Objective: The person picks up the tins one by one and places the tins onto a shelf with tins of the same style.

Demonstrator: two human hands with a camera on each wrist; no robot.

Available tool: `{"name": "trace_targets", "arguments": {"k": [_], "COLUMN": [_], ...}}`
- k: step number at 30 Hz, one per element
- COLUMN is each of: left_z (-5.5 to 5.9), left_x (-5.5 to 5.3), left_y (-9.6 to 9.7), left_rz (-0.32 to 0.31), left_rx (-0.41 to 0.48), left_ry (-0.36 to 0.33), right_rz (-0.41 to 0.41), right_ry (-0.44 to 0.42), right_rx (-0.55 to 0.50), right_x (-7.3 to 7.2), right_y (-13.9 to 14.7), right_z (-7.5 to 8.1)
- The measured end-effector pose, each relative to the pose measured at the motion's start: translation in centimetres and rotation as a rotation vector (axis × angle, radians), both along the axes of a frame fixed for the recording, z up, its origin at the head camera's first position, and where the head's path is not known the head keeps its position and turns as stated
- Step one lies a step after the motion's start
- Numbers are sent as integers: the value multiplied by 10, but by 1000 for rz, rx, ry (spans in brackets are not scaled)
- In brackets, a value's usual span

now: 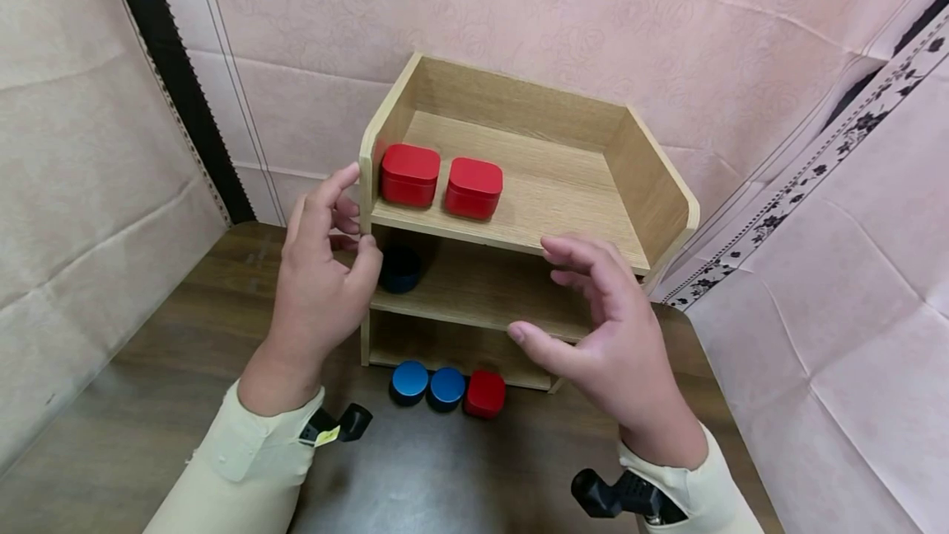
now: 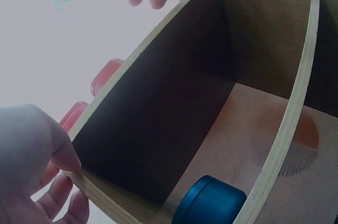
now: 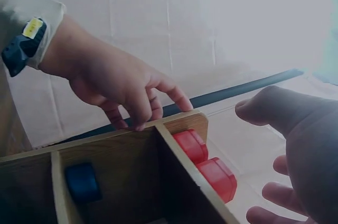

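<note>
A small wooden shelf with three levels stands on the table. At its left side my left hand grips the panel's edge, thumb at the front and fingers on the outer face. In front of the right part, my right hand is held with thumb and fingers spread apart, holding nothing. Two red lidded tins sit side by side at the left of the top level. A round blue tin is at the left end of the middle level, dark in the head view.
On the table before the bottom level stand two round blue-lidded tins and a red tin in a row. Pale patterned cloth hangs behind the shelf and on both sides. Each wrist carries a black camera mount.
</note>
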State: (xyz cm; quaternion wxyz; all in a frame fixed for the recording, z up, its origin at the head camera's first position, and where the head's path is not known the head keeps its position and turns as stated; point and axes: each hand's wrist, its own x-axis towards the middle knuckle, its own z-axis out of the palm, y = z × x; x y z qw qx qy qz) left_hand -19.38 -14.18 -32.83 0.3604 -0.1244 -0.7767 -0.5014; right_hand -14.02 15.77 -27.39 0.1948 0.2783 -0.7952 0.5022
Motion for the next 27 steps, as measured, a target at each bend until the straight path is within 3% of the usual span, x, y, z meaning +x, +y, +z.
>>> {"name": "trace_targets", "arguments": {"k": [14, 27], "left_z": [0, 0], "left_x": [0, -1], "left_y": [0, 0], "left_rz": [-1, -2], "left_rx": [3, 3], "left_ry": [2, 5], "right_rz": [70, 82], "right_ry": [26, -38], "right_rx": [-96, -79], "right_x": [1, -3], "right_y": [6, 12], "right_z": [-37, -71]}}
